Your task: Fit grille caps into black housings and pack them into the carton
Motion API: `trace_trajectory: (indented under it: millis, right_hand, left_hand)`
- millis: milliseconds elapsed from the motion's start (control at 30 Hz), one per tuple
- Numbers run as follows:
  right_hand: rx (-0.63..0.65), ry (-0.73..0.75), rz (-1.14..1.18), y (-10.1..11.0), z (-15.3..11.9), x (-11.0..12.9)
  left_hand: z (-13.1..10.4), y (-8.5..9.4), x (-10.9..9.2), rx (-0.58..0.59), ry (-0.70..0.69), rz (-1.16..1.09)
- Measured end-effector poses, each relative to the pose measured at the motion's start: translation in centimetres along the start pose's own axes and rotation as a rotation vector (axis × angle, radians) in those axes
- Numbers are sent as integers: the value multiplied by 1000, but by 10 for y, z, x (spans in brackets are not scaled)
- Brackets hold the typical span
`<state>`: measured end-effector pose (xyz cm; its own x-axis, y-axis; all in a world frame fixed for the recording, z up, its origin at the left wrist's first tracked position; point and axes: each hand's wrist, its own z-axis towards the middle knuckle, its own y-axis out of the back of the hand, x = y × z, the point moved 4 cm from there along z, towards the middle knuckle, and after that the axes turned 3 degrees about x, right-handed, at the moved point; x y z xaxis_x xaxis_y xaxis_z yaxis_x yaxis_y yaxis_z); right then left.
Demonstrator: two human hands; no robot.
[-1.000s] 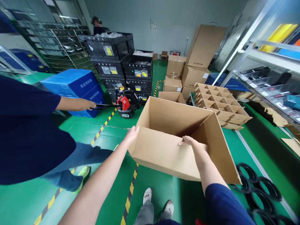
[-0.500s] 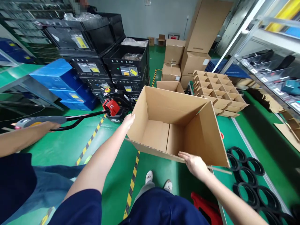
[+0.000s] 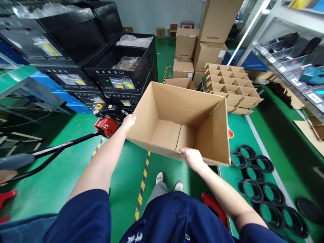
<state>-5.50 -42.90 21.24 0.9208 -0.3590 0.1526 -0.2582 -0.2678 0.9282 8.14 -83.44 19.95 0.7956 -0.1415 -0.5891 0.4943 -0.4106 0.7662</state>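
Note:
An open-topped cardboard box (image 3: 189, 104), with nothing inside, is held tilted in front of my body. My left hand (image 3: 129, 122) grips its left edge. On the near edge, right of the middle, my right hand (image 3: 192, 158) is closed with the fingers over the rim. The box's right corner overhangs a green-topped table (image 3: 229, 173). Several black rings (image 3: 253, 173) lie on that table, to the right of the box.
Black crates (image 3: 121, 76) stand stacked at left, by a red and black pallet truck (image 3: 107, 125). Another person's hand (image 3: 7, 176) holds its handle. Cardboard dividers (image 3: 230, 86) sit beyond the box. A shelf (image 3: 291, 74) is at right, a red stool (image 3: 215, 207) below.
The box and both my hands have shifted slightly left and up in view. The pallet truck and the other person have moved left, with the person now mostly out of view.

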Motion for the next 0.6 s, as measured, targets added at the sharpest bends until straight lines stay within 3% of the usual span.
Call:
trace_trajectory:
  millis: [100,167,233,300,367,433,533,600]
  right_hand:
    - [82,14,-54,38,37,-42]
    - [109,9,-81,53,52,-66]
    - [104,5,-93,56,55,-78]
    - [65,12,-93,43,45,-79]
    - [-12,27,-83,13,21,-68]
    - [-100,54,-69,-36,-12,-53]
    - [-188,168,-68,-135,-61,-33]
    - [-182,234,-75,-202,-78,-31]
  left_hand:
    - [3,-5,-11,-15,33,44]
    - [6,-10,-18,-36,50,64]
    - [8,-16,-22,-56,64,76]
    - [9,-21,-22,-62,82,87]
    - [10,-24,-22,-71,107,101]
    - [9,-27,-23,-84,128,119]
    - [8,-31,-29,-100,142,141]
    - [8,-33,-32,-104,143,155]
